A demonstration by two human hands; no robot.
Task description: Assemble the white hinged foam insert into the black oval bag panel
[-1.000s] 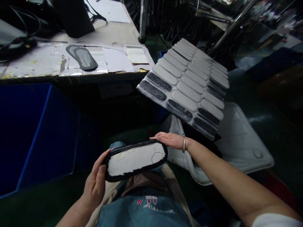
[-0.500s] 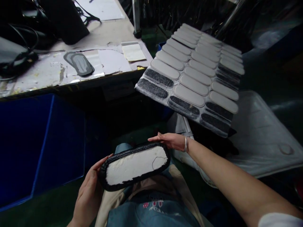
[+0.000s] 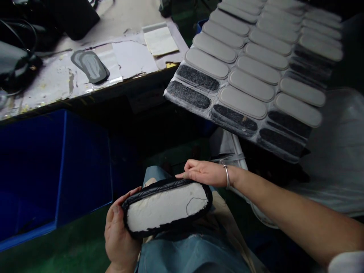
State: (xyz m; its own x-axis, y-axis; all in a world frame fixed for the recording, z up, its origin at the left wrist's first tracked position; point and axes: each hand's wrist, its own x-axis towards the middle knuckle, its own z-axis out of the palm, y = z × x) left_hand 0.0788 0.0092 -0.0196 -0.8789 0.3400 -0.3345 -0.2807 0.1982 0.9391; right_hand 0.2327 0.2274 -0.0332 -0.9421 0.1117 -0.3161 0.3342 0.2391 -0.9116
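An oblong black piece with a quilted side wall and a white, ragged-edged flat face (image 3: 165, 208) lies tilted over my lap, white face up. A dark thread curls on its right end. My left hand (image 3: 121, 227) is closed around the left end, with the thumb at the near side and fingers along the far edge. Along the far right edge rests my right hand (image 3: 203, 172), its index finger stretched over the quilted rim and another finger partly bent. Its palm side is hidden.
At the upper right stands a tilted board (image 3: 196, 100) bearing rows of pale oval pieces and dark felt-like strips. A worktable (image 3: 125, 72) at upper left holds grey pads (image 3: 93, 66) and a paper pad (image 3: 160, 40). A blue bin (image 3: 85, 170) stands left, a whitish tub (image 3: 335, 151) right.
The view has shifted, so the board looks larger and nearer. My left hand has wrapped further round the end of the black piece. My right hand's fingers have slid along its far edge.
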